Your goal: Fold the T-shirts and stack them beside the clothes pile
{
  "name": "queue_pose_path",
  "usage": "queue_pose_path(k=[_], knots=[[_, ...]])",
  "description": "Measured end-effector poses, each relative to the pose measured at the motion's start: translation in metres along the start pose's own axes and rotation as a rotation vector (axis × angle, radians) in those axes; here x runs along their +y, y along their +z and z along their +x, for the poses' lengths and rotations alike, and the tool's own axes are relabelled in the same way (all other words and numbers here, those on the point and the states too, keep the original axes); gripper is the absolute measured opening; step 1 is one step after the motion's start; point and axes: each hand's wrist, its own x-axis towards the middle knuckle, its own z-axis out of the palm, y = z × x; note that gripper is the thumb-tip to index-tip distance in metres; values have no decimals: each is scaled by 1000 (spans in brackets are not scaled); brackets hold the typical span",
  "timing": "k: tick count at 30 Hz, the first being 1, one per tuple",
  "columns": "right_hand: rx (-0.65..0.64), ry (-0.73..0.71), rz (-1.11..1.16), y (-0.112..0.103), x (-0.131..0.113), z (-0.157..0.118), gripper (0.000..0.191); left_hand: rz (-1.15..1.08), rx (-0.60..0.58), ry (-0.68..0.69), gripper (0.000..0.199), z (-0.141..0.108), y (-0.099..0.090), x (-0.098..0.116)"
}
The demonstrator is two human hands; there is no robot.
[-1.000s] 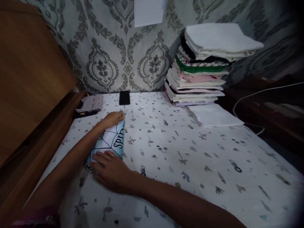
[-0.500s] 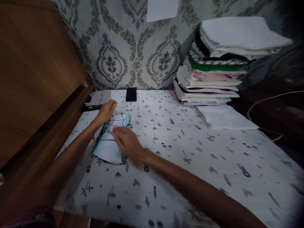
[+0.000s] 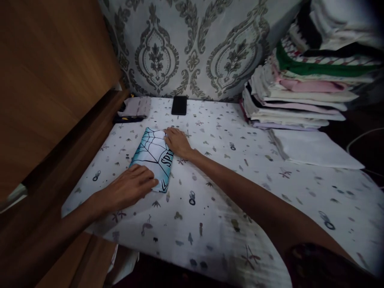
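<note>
1. The folded garment (image 3: 147, 154), pale blue and white with a black spider-web print and black lettering, lies flat on the printed white cloth (image 3: 216, 188)
2. The left hand (image 3: 133, 185) rests on the garment's near left part, fingers bent; whether it grips the fabric I cannot tell
3. The right hand (image 3: 177, 143) touches the garment's far right edge, and I cannot tell whether it pinches the fabric; the hands are apart from each other
4. Beyond the garment, a little to its right, lies a flat black phone-like slab (image 3: 179, 105)
5. Beyond the garment, to its left, is a folded mauve-grey cloth (image 3: 137, 107)
6. Well to the garment's right are a folded white cloth (image 3: 319, 150) and a tall stack of folded clothes (image 3: 312, 86)
7. Left of the garment stands brown wooden furniture (image 3: 57, 76); behind it rises patterned wallpaper (image 3: 192, 44)
</note>
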Motion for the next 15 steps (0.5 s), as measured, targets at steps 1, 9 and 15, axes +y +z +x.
queue_pose_path(k=[1,9,15], knots=[[-4,0,-6,0,0,0,47,73,7,16,19,0,3,1],[-20,12,-25,-2,-2,2,47,378,211,-16,22,2,30,16],[-15,20,2,-5,-2,2,47,147,132,-149,8,-9,17,25]])
